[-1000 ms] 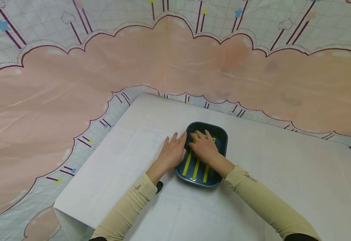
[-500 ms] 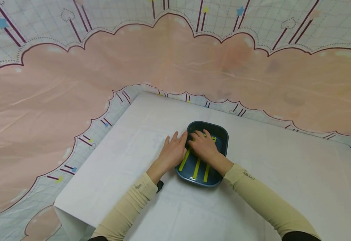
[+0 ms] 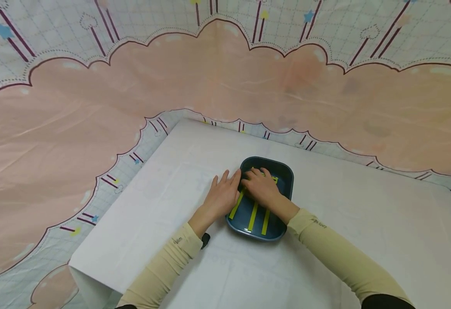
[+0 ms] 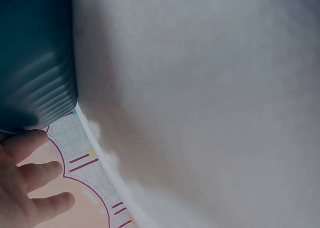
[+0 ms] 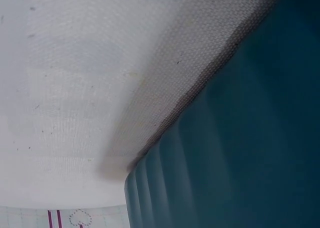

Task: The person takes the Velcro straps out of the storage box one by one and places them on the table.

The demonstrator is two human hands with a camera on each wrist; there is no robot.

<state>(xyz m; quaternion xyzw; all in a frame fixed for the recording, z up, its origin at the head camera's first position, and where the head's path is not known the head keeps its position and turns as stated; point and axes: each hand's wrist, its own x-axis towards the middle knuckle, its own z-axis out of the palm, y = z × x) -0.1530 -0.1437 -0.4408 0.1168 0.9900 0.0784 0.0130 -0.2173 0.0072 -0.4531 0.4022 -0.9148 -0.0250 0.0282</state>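
Observation:
A deep dark blue tray point(image 3: 285, 182) with rounded corners sits on the white-covered table. Three yellow strips point(image 3: 253, 214) lie lengthwise inside it, and a short yellow crosspiece point(image 3: 275, 179) shows at their far end. My left hand point(image 3: 220, 195) rests along the tray's left rim with its fingers extended; the left wrist view has its fingertips by the tray's ribbed corner. My right hand point(image 3: 262, 187) reaches into the tray, fingers bent over the far ends of the strips. Its fingertips are hidden, so I cannot tell whether they pinch a strip. The right wrist view shows only the tray's outer wall point(image 5: 200, 168).
White cloth point(image 3: 152, 206) covers the table, whose left edge and far edge are in view. Behind it hangs a patterned curtain point(image 3: 171, 81) with peach cloud shapes. A small black object point(image 3: 205, 239) shows beside the left wrist.
The left yellow strip's near end has swung left, toward the tray's left wall. The right hand's fingers have drawn in a little more. The left hand and the tray have barely shifted.

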